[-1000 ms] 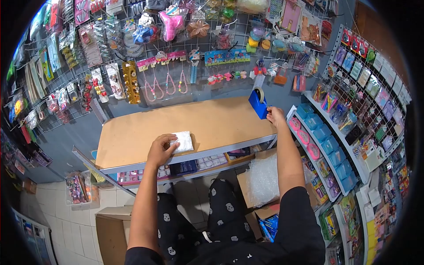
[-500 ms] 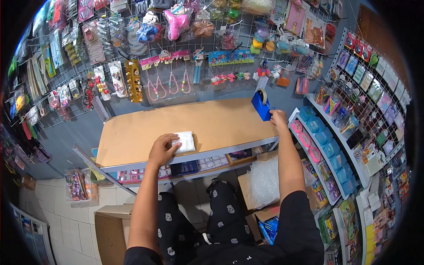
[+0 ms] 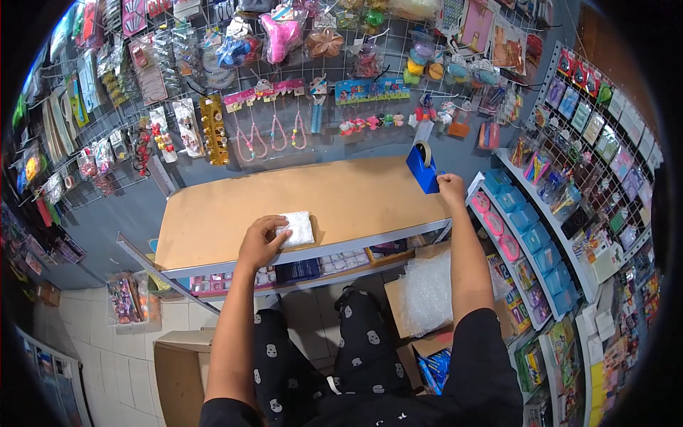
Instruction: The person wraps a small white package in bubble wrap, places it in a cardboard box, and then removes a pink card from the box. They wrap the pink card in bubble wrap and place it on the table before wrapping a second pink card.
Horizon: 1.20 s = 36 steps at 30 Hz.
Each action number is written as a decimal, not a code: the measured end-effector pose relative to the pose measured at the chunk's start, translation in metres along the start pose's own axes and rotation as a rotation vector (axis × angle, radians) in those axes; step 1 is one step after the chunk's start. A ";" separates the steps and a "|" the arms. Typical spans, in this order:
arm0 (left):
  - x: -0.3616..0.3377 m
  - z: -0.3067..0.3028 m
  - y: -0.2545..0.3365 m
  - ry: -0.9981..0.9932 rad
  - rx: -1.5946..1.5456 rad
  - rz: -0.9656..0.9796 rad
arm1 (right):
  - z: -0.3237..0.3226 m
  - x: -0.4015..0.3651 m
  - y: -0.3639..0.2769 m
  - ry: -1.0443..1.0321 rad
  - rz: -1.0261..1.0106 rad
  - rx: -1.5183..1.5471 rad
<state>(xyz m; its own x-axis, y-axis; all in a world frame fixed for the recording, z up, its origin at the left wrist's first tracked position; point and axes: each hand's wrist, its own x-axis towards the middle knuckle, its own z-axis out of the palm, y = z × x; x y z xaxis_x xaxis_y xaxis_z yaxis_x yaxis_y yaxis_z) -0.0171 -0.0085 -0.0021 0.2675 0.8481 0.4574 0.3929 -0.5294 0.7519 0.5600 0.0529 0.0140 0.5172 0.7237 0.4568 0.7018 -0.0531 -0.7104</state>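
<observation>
A small, flat white wrapped packet (image 3: 302,228) lies near the front edge of the wooden tabletop (image 3: 341,191). My left hand (image 3: 263,240) holds its left side, with fingers bent over the packet and the thumb at its near side. At the table's right end stands a blue tape dispenser (image 3: 422,173), a roll of tape (image 3: 425,154) mounted in it. My right hand (image 3: 451,189) is closed in a pinch at the dispenser's front cutting end. The tape end between those fingers is too small to see clearly.
Hair accessories and toys hang on a wire grid (image 3: 284,92) behind the table. Shelves with blue boxes (image 3: 523,217) stand close on the right. Bubble wrap (image 3: 427,295) and an open cardboard box (image 3: 181,377) sit below, and a plastic bin (image 3: 134,302) is on the floor at left.
The view has shifted very slightly. My right hand stays at the dispenser's front and my left hand stays on the packet, with no clear movement of either.
</observation>
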 end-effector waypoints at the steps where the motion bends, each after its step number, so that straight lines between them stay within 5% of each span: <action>1: 0.000 -0.001 0.002 -0.007 -0.010 -0.025 | 0.000 0.001 0.000 -0.031 -0.002 -0.093; 8: 0.001 0.001 -0.005 0.025 0.052 0.081 | 0.015 -0.007 0.014 0.005 -0.033 -0.238; 12: 0.000 -0.002 0.011 -0.014 0.004 -0.036 | 0.019 -0.052 -0.023 0.096 -0.097 -0.167; 15: 0.002 0.000 -0.002 0.044 0.065 0.116 | 0.056 -0.087 -0.028 -0.113 -0.108 0.182; 16: 0.000 -0.004 0.013 -0.021 0.021 -0.045 | 0.069 -0.101 -0.035 -0.198 -0.071 0.303; 18: 0.001 -0.003 0.009 -0.023 0.031 -0.031 | 0.059 -0.146 -0.107 -0.452 0.083 0.530; 23: 0.001 -0.003 0.009 -0.014 0.031 -0.020 | 0.091 -0.211 -0.179 -0.721 0.030 0.932; 30: 0.001 -0.005 0.014 -0.057 -0.032 -0.128 | 0.116 -0.243 -0.230 -0.765 -0.331 0.902; 33: 0.002 0.001 -0.001 0.021 0.018 0.093 | 0.127 -0.239 -0.239 -0.754 -0.420 0.902; 36: 0.001 0.000 0.001 0.016 0.027 0.078 | 0.147 -0.232 -0.228 -0.823 -0.422 0.869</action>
<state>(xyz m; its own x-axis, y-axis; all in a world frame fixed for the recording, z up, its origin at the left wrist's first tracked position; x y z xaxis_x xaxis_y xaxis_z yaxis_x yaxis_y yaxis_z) -0.0161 -0.0076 -0.0011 0.2845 0.8044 0.5215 0.3951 -0.5940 0.7007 0.2080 -0.0014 -0.0086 -0.3429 0.8027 0.4879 0.0245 0.5269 -0.8496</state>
